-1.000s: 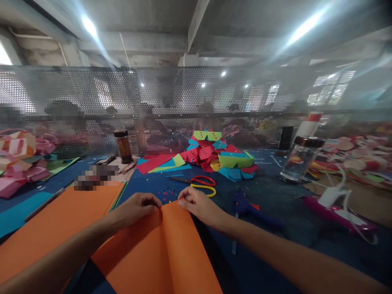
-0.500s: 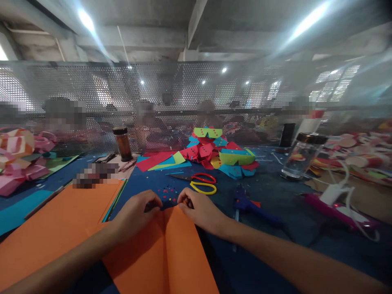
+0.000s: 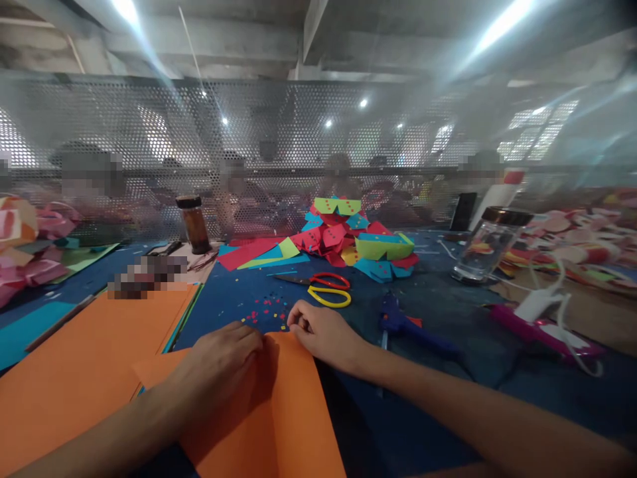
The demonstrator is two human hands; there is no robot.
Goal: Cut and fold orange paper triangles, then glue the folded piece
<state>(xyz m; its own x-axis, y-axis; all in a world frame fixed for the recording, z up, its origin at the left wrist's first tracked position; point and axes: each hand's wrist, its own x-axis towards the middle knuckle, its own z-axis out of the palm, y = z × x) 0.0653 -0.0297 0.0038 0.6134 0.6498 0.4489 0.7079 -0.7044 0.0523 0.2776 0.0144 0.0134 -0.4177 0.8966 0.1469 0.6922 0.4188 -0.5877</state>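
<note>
Orange paper [image 3: 301,411] lies on the blue table [image 3: 213,309] just in front of the person, a long bend running down it toward the body. Both hands are at its far edge. The left hand [image 3: 221,352] lies palm down on the paper, its fingers bent and its thumb hidden, so whether it grips anything cannot be told. The right hand [image 3: 326,335] is half curled at the far corner, index finger and thumb nearly together; whether they pinch the edge is unclear. For clean handling, the 2 edges are best matched at the far end first, with the left hand bearing flat and the right pressing lightly. Even pressure drawn along the bend toward the body should give a straight crease; pushing sideways could skew it. Loose paper bits [image 3: 266,303] lie just beyond, and any caught underneath could mark the surface. Scissors [image 3: 311,287] lie farther off, a blue glue gun [image 3: 398,322] to the right, and a stack of orange sheets [image 3: 79,365] to the left.
</note>
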